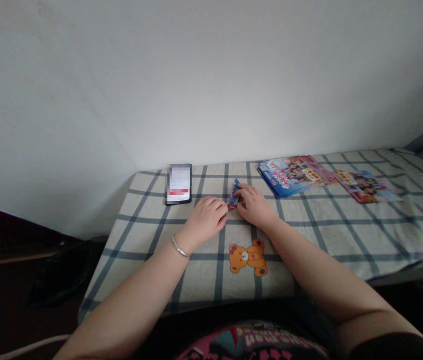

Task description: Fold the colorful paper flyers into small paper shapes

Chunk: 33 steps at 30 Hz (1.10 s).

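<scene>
A small folded piece of printed paper (234, 194), blue with a reddish edge, lies between my hands on the checked cloth (196, 270). My left hand (206, 218), with a silver bangle at the wrist, pinches its lower left corner. On the paper's right side, my right hand (255, 206) grips it with bent fingers, covering part of it. The paper's upper tip points away from me. Just in front of my wrists is an orange teddy bear picture (248, 258) on the cloth.
A phone (179, 183) with a lit screen lies at the back left. Back right, a stack of colourful flyers (290, 175) sits beside more flyers (369, 187). A pale wall (211, 90) rises behind the cloth. A dark plastic bag (64, 272) is low on the left.
</scene>
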Motion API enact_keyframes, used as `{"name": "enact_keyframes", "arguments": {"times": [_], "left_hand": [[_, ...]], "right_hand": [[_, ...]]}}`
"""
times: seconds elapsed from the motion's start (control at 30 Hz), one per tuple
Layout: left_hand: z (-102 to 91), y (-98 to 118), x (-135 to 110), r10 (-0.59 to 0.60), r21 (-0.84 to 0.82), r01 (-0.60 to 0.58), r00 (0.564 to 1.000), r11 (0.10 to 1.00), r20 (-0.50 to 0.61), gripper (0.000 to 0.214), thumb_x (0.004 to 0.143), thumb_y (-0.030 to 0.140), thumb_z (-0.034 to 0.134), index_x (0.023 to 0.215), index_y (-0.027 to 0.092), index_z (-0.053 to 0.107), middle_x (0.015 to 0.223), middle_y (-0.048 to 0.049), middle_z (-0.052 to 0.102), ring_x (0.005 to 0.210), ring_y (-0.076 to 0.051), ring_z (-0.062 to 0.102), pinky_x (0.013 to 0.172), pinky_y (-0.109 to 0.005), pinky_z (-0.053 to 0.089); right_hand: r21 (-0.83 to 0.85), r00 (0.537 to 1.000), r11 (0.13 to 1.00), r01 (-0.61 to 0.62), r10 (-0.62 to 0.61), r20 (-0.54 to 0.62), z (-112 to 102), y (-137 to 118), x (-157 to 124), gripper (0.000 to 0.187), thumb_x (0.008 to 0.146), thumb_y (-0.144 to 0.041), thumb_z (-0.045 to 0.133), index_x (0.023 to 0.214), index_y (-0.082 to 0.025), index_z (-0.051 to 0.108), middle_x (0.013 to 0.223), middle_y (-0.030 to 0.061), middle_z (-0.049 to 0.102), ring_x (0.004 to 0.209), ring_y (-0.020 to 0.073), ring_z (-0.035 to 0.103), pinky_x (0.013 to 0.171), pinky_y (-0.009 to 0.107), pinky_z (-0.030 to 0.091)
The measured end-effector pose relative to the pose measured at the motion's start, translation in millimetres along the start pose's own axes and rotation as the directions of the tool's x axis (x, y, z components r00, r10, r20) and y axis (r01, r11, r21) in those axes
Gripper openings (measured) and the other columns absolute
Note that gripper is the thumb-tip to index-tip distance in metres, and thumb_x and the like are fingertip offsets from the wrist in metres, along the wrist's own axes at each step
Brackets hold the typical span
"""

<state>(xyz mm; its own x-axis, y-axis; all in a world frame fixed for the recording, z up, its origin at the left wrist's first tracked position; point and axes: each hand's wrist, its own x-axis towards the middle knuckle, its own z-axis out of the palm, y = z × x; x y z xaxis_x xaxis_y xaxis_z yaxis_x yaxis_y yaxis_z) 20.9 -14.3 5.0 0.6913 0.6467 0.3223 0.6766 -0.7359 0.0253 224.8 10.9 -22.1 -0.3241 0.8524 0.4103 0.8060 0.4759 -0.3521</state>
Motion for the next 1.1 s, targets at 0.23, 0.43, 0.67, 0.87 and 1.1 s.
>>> {"name": "enact_keyframes", "arguments": {"times": [0.23,0.43,0.67,0.87,1.1], "left_hand": [[-1.7,0.5,0.3,-0.014,-0.036,0.014,1.0,0.999,0.007,0.011,0.087,0.021,0.057,0.098,0.018,0.06,0.102,-0.0061,0.063,0.101,-0.023,0.054,0.088,-0.039,0.047],[-1.2,-0.1,-0.8,0.008,-0.04,-0.008,1.0,0.999,0.005,0.02,0.089,0.021,0.055,0.108,0.02,0.061,0.106,-0.0066,0.062,0.103,-0.024,0.053,0.089,-0.04,0.047],[3.2,-1.4,-2.3,0.018,-0.038,-0.019,1.0,0.999,-0.003,0.024,0.089,0.021,0.055,0.113,0.021,0.061,0.109,-0.007,0.061,0.104,-0.024,0.052,0.091,-0.042,0.047],[2.0,-0.3,-2.0,0.016,-0.041,-0.016,1.0,0.999,0.006,0.024,0.09,0.022,0.055,0.113,0.02,0.061,0.109,-0.007,0.061,0.104,-0.024,0.052,0.091,-0.041,0.047],[2.4,0.7,-1.5,-0.01,-0.043,0.01,1.0,0.999,-0.011,0.024,0.09,0.022,0.054,0.112,0.019,0.061,0.109,-0.0075,0.062,0.104,-0.024,0.054,0.09,-0.041,0.047]], "right_hand": [[-0.003,1.0,1.0,0.019,-0.019,0.024,-3.1,0.0,0.5,0.03,0.08,-0.015,0.054,0.107,-0.018,0.064,0.133,0.013,0.055,0.127,0.0255,0.046,0.108,0.046,0.037],[-0.02,0.999,1.0,0.02,-0.019,0.038,-2.7,0.5,0.3,0.031,0.08,-0.017,0.054,0.109,-0.019,0.065,0.135,0.0118,0.054,0.127,0.0257,0.046,0.108,0.046,0.038],[-0.022,0.999,0.999,0.027,-0.026,0.045,-1.6,0.9,0.0,0.032,0.081,-0.017,0.053,0.11,-0.02,0.064,0.135,0.0114,0.053,0.128,0.026,0.045,0.109,0.048,0.037],[-0.028,0.999,0.999,0.019,-0.018,0.052,-1.9,-0.1,-1.0,0.031,0.083,-0.019,0.053,0.113,-0.019,0.063,0.135,0.0122,0.053,0.129,0.0264,0.043,0.109,0.049,0.036],[-0.03,0.999,0.999,0.019,-0.018,0.046,0.7,2.4,-0.8,0.031,0.085,-0.019,0.052,0.115,-0.019,0.062,0.135,0.012,0.053,0.129,0.0256,0.044,0.11,0.048,0.035]]}}
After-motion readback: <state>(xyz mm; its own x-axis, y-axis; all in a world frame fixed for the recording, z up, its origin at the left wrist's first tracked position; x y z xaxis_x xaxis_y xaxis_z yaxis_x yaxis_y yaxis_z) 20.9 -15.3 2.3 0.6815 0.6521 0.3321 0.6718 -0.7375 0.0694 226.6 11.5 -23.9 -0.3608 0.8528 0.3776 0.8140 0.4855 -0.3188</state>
